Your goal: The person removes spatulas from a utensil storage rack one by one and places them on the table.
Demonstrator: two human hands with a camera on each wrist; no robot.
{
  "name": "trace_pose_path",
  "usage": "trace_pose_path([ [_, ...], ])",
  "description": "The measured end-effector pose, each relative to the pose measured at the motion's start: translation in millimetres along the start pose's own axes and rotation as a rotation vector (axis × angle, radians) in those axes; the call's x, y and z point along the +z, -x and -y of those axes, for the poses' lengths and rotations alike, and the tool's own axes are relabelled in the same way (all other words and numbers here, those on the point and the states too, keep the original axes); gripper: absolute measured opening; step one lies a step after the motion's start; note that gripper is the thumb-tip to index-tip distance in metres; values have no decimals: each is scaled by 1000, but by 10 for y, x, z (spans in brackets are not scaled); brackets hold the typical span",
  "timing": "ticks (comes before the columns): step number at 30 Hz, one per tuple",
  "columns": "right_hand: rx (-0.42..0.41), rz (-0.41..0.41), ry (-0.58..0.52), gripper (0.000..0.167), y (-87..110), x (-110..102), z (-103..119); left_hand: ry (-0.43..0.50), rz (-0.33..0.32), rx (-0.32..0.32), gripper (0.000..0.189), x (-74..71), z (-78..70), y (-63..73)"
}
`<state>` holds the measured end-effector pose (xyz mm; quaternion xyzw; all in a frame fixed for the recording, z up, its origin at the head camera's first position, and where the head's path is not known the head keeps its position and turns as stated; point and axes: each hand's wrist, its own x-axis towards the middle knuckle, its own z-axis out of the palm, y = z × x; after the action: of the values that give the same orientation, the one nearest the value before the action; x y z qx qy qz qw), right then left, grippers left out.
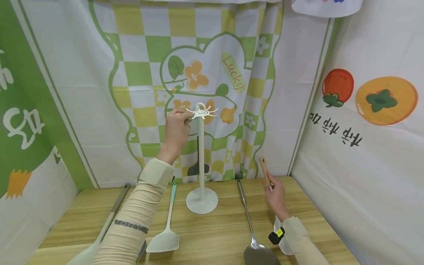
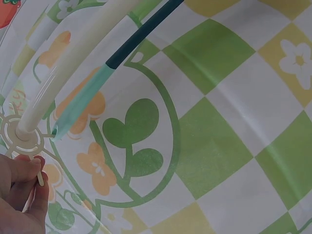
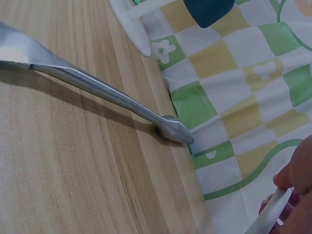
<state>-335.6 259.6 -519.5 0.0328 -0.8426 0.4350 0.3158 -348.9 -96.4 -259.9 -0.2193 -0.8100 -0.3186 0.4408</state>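
A white utensil stand (image 1: 201,158) with a round base and a ring of hooks stands on the table. My left hand (image 1: 177,130) pinches one hook of that ring between thumb and fingers; the left wrist view shows this hook (image 2: 40,178) closely. From another hook hangs a utensil with a mint handle end (image 2: 83,100) and a dark teal shaft; its dark head (image 1: 195,169) is behind the pole. To the right, my right hand (image 1: 276,195) grips a utensil with a wooden handle end (image 1: 264,167). A white part (image 1: 285,244) shows beside that wrist; the utensil's kind is unclear.
On the wooden table (image 1: 212,235) lie a metal spatula (image 1: 246,209), a pale spatula with a mint handle end (image 1: 167,235) and a grey-handled utensil (image 1: 110,221), partly behind the left forearm. A checked curtain (image 1: 159,48) hangs behind the stand.
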Motion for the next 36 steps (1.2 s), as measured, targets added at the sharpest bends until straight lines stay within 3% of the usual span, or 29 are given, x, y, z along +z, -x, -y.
trace_pose_path([
  [17, 11, 46, 37, 52, 33, 89, -109, 2, -9, 13, 23, 30, 13, 1],
  [22, 47, 84, 56, 52, 27, 130, -147, 10, -10, 7, 23, 18, 23, 1],
  [36, 84, 160, 124, 60, 56, 216, -208, 5, 2, 5, 24, -4, 14, 10],
])
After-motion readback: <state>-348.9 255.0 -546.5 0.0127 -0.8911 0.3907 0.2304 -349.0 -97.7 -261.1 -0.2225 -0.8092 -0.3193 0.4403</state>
